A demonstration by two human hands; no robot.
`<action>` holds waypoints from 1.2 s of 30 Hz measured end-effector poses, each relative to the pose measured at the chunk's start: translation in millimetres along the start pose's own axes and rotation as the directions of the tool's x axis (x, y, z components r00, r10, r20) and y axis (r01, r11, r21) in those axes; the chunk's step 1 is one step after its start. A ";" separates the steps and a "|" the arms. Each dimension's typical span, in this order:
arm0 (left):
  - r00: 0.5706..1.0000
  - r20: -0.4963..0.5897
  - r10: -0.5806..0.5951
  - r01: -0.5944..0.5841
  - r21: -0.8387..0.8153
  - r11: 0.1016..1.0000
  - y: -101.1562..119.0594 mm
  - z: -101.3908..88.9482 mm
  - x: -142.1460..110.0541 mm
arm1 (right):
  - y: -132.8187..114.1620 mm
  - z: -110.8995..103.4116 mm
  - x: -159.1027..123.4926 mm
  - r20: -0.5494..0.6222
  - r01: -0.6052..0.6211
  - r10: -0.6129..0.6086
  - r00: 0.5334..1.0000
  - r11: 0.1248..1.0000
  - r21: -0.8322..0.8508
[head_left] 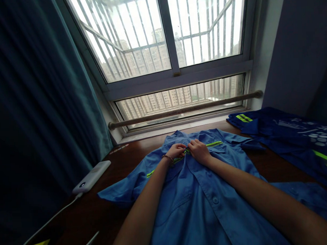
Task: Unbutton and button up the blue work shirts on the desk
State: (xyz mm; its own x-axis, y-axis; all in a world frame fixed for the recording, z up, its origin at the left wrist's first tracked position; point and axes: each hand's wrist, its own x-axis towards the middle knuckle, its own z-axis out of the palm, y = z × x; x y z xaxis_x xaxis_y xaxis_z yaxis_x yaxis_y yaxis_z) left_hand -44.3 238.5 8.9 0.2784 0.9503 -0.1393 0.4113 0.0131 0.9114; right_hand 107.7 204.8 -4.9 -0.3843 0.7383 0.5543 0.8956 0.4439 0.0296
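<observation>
Already spread front-up on the dark wooden tabletop [138, 142], a light-blue work shirt [177, 197] has its placket [205, 185] pinched at the lime chest stripe [214, 144] by the fingertips of the left hand [177, 150] and right hand [199, 151]. Below, one button [215, 200] shows, fastened or not I cannot tell, so the front seems unfinished; beyond lie a navy garment [282, 132] and white power bank [92, 176]

My left grip [177, 151] and right grip [199, 151] hold a blue shirt [182, 197] by its front at the yellow strip [214, 144], with a white corded device [92, 177] toward the left edge of the surface [140, 149] and a darker garment [284, 138] at the far right corner.
</observation>
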 end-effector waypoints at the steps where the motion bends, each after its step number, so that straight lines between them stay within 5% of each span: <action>1: 1.000 0.001 0.025 -0.025 0.042 0.999 -1.7 0.0 0.2 | -0.3 -0.3 -0.1 -0.003 0.002 -0.002 1.000 1.000 0.001; 8: 0.975 -0.150 0.165 -0.097 0.381 0.919 -12.5 -12.7 4.4 | 2.8 1.1 0.0 -0.078 -0.137 0.143 0.987 0.988 0.076; 13: 0.939 -0.278 0.201 -0.025 0.528 0.849 -13.8 -23.4 5.6 | 14.9 7.0 4.2 -0.138 -0.386 0.432 0.891 0.882 0.269; 17: 0.918 -0.304 0.256 -0.031 0.588 0.808 4.5 -13.5 -0.7 | 22.2 9.9 7.3 -0.122 -0.467 0.546 0.829 0.795 0.388; 19: 0.955 -0.185 0.232 -0.093 0.555 0.826 18.7 -4.2 -6.7 | 23.4 10.4 7.8 -0.115 -0.475 0.563 0.819 0.776 0.415; 21: 0.986 0.080 0.147 -0.167 0.464 0.870 31.3 4.9 -13.2 | 23.1 10.5 7.7 -0.108 -0.483 0.574 0.812 0.764 0.427; 23: 0.949 0.307 0.075 -0.202 0.405 0.892 38.5 11.9 -18.3 | 21.9 10.2 7.5 -0.102 -0.484 0.574 0.813 0.762 0.431; 25: 0.937 0.347 0.041 -0.198 0.430 0.881 38.7 16.2 -20.5 | 19.9 8.9 7.8 -0.109 -0.474 0.568 0.816 0.764 0.438; 29: 0.990 0.127 -0.058 0.006 0.376 0.927 24.1 17.8 -15.5 | 12.2 0.6 11.0 -0.205 -0.443 0.569 0.796 0.779 0.444; 31: 0.994 0.046 -0.097 0.078 0.304 0.949 13.4 16.5 -9.8 | 5.5 -4.0 12.4 -0.194 -0.415 0.528 0.827 0.806 0.422; 34: 0.994 -0.026 -0.110 0.113 0.243 0.964 -3.4 14.4 0.7 | -8.6 -4.4 10.1 0.064 -0.361 0.362 0.930 0.865 0.350; 36: 0.991 -0.078 -0.111 0.125 0.207 0.970 -13.7 14.0 7.7 | -18.7 1.1 5.5 0.231 -0.331 0.266 0.936 0.890 0.314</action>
State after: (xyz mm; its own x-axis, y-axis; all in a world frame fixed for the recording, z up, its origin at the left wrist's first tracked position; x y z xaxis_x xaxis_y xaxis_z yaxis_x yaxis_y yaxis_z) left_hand -35.6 241.3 -10.0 0.1624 0.9643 -0.2092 0.6139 0.0673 0.7865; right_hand 88.5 201.2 -3.3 -0.1728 0.9265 0.3343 0.8535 0.3102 -0.4187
